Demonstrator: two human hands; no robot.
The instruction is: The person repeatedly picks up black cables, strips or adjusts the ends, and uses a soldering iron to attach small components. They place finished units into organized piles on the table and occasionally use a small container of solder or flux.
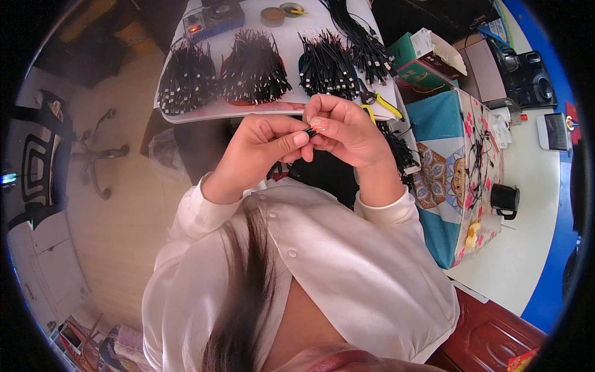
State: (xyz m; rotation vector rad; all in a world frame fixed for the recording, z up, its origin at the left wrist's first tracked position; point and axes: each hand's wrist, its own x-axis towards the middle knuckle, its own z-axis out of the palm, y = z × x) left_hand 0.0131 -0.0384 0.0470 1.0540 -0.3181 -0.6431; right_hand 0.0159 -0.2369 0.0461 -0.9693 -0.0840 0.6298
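In front of my chest, by the table's near edge, both my hands meet over a short black cable [310, 132] with thin red wire at its end. My left hand [263, 149] pinches the black part between thumb and finger. Thumb and fingers of my right hand [350, 136] are closed on the wire end, hiding most of it. Beyond my hands, on the white table [291, 49], lie a left bundle of short black cables [187, 77], a middle bundle [255, 68] and a right bundle [328, 65], with pale metal plugs toward me.
Yellow-handled pliers [389, 105] lie right of my right hand. A box with a red light [211, 22] and a round tin [273, 17] stand at the back. To the right are a green carton [415, 62], a cloth-covered box [434, 167] and a black mug [505, 199].
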